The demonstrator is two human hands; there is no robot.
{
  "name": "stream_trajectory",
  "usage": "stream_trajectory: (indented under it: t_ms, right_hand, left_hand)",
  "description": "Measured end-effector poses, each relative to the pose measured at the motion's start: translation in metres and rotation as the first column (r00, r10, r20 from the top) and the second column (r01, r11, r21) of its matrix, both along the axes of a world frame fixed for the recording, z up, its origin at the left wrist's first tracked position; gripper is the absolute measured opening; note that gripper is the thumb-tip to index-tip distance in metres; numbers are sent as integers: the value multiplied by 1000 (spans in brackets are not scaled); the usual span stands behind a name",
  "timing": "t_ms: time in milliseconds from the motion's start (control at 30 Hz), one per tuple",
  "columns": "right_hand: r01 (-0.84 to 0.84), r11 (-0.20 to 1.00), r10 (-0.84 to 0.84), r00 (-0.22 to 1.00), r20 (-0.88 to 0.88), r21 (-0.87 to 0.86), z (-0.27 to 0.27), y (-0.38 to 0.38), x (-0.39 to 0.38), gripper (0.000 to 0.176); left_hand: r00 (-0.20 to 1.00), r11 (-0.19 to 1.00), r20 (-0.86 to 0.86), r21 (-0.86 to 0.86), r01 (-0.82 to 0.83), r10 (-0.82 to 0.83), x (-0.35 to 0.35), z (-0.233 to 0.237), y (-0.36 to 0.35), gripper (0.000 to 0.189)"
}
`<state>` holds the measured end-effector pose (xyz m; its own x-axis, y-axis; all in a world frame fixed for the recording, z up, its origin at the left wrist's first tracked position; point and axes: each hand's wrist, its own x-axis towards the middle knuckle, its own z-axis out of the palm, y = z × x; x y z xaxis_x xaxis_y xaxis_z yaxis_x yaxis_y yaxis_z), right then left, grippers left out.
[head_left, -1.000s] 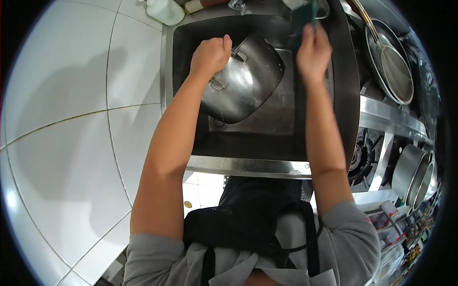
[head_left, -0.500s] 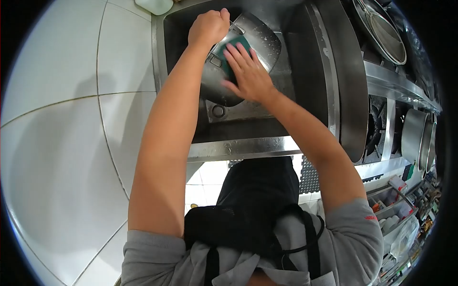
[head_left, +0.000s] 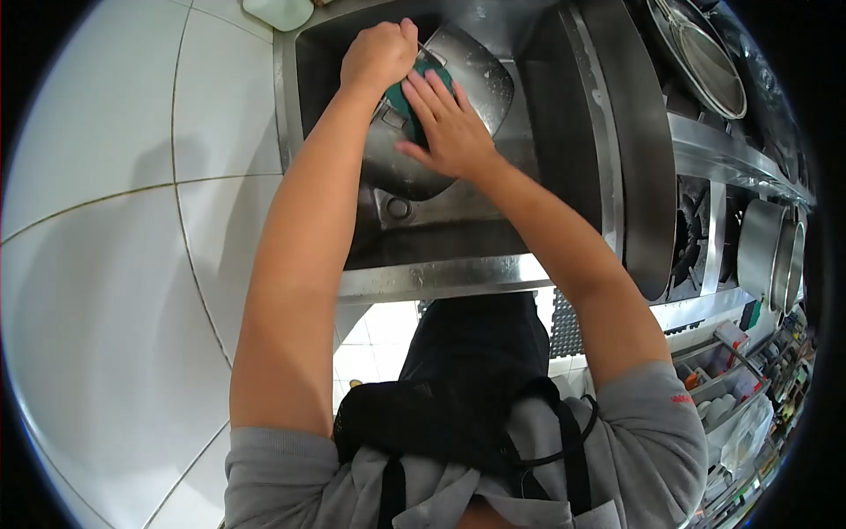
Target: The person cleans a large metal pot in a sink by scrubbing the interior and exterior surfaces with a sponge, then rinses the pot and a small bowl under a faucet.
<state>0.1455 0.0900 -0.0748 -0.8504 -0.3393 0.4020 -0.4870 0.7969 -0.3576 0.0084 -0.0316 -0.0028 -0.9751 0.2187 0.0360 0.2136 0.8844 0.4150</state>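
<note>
A large metal pot [head_left: 478, 75] lies tilted in the stainless-steel sink [head_left: 564, 159], its outer wall wet and spotted. My left hand [head_left: 377, 57] is closed in a fist at the pot's upper left, around its handle; the fingers hide most of that handle, though its mounting brackets show. Beneath my right hand [head_left: 454, 132] is a green scouring pad [head_left: 408, 106], pressed against the pot's side between the brackets. The fingers of that hand are stretched out over the pad, with the thumb apart. Below the pot, the sink's drain [head_left: 399, 208] is visible.
White tiled surface [head_left: 88, 264] borders the sink on the left, with a pale green container [head_left: 280, 11] at its top. To the right are a stove burner [head_left: 692, 229], strainers [head_left: 705, 66] and a metal pot on the stove [head_left: 762, 251]. Shelves [head_left: 727, 379] with supplies stand lower right.
My right hand and the scouring pad have slid a little up and left along the pot's wall. My left hand keeps its grip, and the whole view has shifted slightly.
</note>
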Motion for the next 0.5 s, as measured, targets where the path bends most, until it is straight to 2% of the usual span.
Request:
stream_trajectory:
  t_ms: [67, 133, 200, 367, 433, 500]
  right_hand:
    - [-55, 998, 55, 998, 7, 40, -7, 19, 26, 86]
    - [-99, 991, 85, 985, 147, 89, -16, 37, 56, 87]
    - [-76, 993, 66, 990, 121, 85, -15, 30, 41, 88]
    - [40, 999, -40, 999, 36, 2, 6, -6, -14, 88]
    - [28, 999, -29, 999, 24, 36, -2, 9, 1, 86]
    - [-27, 994, 14, 992, 121, 104, -13, 30, 46, 85]
  left_hand:
    - [1000, 1000, -21, 28, 8, -7, -2, 2, 0, 58]
    - [1000, 999, -10, 47, -14, 15, 1, 0, 3, 58]
    - [997, 996, -12, 58, -70, 71, 4, 1, 4, 57]
    - [999, 998, 4, 40, -50, 50, 3, 3, 2, 57]
    - [1000, 1000, 2, 2, -7, 7, -2, 0, 1, 57]
    - [1000, 1000, 5, 17, -3, 3, -4, -2, 6, 55]
